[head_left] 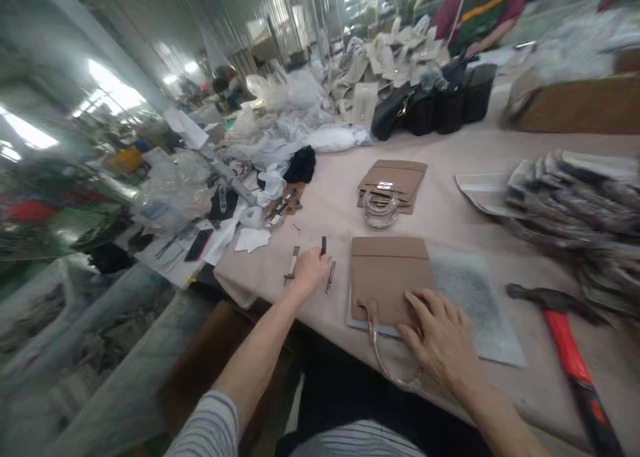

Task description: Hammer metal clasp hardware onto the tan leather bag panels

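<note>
My left hand [313, 268] is low over the table among small tools, its fingers curled together. A short dark bar [324, 245] shows just past its fingertips; whether they grip it is hidden. To its right lies a thin metal pen-like tool [331, 277], and to its left a small flat tool with a dark end [293, 262]. My right hand [443, 327] rests with fingers apart on the lower right of a brown leather-like bag panel [390, 270]. From the panel's lower edge a clear-wrapped loop handle [380, 357] hangs over the table edge.
Beneath the panel is a grey board [473, 303]. A red-handled hammer [567, 343] lies to the right, near stacked wrapped pieces [565, 210]. More brown panels [393, 180] are piled ahead. Black bags [435, 103] stand farther back, with a co-worker [480, 17] behind them.
</note>
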`<state>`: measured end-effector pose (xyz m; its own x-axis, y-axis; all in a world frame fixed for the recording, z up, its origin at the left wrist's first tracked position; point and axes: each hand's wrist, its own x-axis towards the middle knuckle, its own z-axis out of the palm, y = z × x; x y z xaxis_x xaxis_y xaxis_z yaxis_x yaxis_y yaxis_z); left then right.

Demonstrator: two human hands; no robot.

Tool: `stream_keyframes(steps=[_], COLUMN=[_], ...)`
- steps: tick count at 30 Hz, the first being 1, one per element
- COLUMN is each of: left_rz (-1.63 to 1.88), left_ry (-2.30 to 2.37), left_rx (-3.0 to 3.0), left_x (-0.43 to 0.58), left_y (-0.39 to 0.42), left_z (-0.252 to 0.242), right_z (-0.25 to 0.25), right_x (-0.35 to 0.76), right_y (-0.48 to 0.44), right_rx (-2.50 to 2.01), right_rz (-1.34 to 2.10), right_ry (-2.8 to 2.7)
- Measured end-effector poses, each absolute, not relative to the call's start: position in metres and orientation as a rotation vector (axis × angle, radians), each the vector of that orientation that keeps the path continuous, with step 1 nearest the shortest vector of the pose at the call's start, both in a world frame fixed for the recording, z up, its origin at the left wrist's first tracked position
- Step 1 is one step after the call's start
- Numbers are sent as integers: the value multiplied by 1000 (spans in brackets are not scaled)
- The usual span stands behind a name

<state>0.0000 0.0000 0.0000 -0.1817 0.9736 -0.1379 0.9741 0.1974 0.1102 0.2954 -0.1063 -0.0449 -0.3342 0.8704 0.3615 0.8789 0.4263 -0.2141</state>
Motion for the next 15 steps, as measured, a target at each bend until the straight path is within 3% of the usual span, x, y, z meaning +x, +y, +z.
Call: stream_keyframes(steps=[15], left_rz=[3], left_ry=[2129], left_rx=[1718], left_x=[14], left_y=[-7], left_z=[-3], right_z=[-55], right_x=[295], right_y=[-101], right_rx=[-1477], right_rz=[-129], right_ry=[-2246])
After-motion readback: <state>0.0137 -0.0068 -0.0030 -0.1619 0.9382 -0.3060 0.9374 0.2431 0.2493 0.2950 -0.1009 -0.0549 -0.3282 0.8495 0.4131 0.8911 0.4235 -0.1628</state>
